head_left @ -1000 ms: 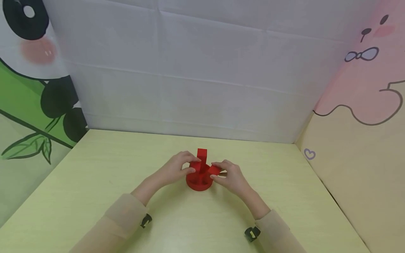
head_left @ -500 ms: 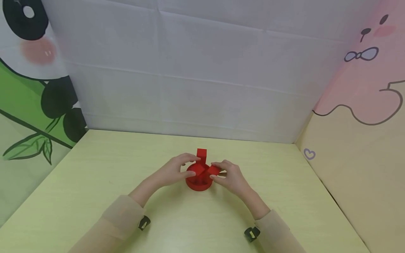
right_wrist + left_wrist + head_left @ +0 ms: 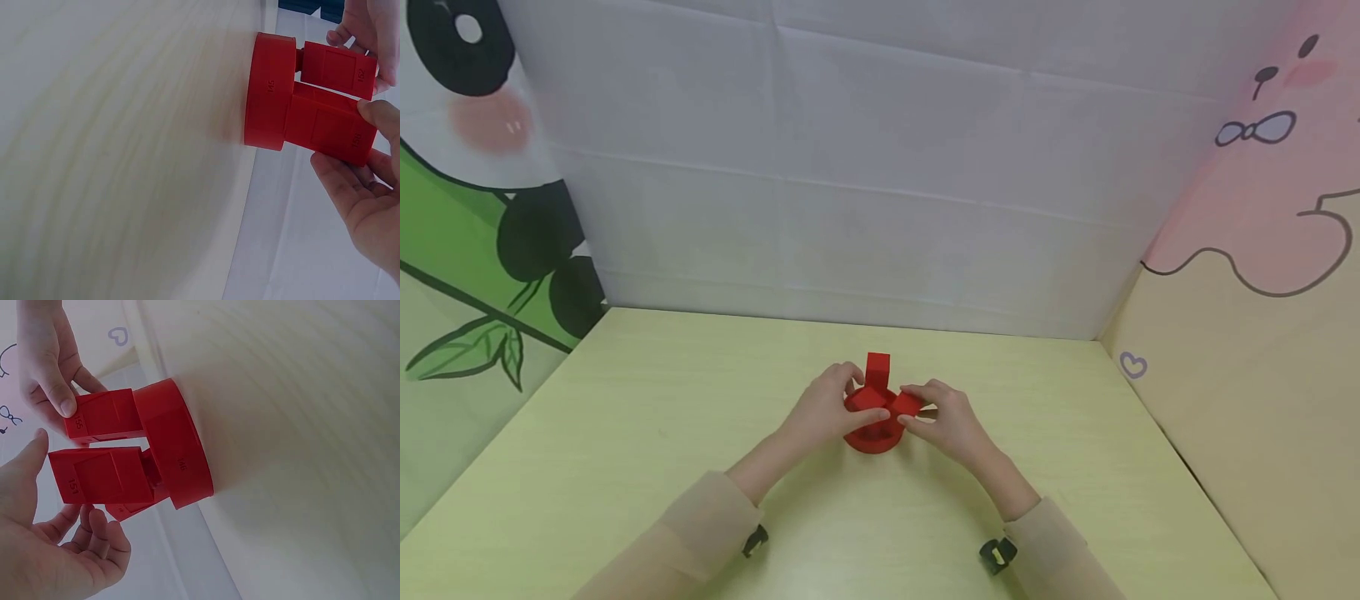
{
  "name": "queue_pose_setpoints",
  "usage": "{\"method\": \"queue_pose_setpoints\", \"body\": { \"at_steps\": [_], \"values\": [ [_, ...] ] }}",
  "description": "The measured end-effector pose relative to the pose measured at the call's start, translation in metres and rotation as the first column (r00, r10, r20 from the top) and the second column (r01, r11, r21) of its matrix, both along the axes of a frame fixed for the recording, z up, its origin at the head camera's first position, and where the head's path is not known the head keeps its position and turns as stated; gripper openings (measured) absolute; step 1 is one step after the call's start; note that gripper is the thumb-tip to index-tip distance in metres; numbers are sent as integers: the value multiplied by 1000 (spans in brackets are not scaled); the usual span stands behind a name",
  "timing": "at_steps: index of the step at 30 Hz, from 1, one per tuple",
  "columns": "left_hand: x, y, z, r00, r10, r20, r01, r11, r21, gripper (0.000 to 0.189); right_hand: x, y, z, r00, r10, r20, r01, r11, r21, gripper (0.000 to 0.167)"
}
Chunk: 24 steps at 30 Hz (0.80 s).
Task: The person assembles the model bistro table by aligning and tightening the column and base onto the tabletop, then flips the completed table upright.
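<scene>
A round red base (image 3: 874, 444) stands on the table, with 3 red rectangular blocks rising from it. My right hand (image 3: 951, 423) pinches the right block (image 3: 907, 404) between thumb and fingers, near its top end. Around the left block (image 3: 100, 478) is my left hand (image 3: 59, 550); its thumb sits off the block's top corner with a small gap, and its bent fingers are close under the opposite side. Whether those fingertips touch cannot be told. The back block (image 3: 877, 371) stands upright, untouched. Small engraved numbers mark the blocks and base. How the blocks join the base is mostly hidden.
The pale yellow tabletop (image 3: 625, 400) spreads around the base. A white sheet (image 3: 880, 183) hangs behind it, with cartoon-printed panels (image 3: 1255, 358) on both sides. A black wrist device (image 3: 997, 554) hangs by the right cuff, another (image 3: 756, 540) by the left.
My left hand has loosened from the left block, drawn back slightly, then moved rightward around it, its thumb now across the front. That block now leans differently. My right hand has stayed put.
</scene>
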<state>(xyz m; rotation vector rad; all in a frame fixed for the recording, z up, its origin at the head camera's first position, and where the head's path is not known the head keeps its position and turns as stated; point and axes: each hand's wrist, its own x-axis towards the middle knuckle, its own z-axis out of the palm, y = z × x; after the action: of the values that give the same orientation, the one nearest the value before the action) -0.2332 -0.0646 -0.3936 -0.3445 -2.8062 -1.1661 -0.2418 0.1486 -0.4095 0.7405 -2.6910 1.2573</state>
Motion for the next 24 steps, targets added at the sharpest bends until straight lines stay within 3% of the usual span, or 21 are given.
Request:
{"method": "queue_pose_setpoints", "body": {
  "at_steps": [6, 12, 19, 24],
  "values": [
    [3, -5, 0, 999, -16, -30, 16, 1000, 19, 36, -3, -3, -4, 1000, 20, -4, -20, 1000, -13, 43],
    [1, -14, 1, 988, -131, -78, 132, 991, 14, 33, -3, -2, -2, 1000, 19, -7, -19, 999, -26, 42],
    [-7, -30, -3, 957, -274, -95, 273, 962, -26, 31, -2, 0, -1, 999, 32, -9, -32, 999, -42, 41],
    [-11, -41, -6, 923, -362, -131, 358, 932, -51, 33, -4, 1, -3, 1000, 25, -6, -26, 999, -39, 41]
  ]
}}
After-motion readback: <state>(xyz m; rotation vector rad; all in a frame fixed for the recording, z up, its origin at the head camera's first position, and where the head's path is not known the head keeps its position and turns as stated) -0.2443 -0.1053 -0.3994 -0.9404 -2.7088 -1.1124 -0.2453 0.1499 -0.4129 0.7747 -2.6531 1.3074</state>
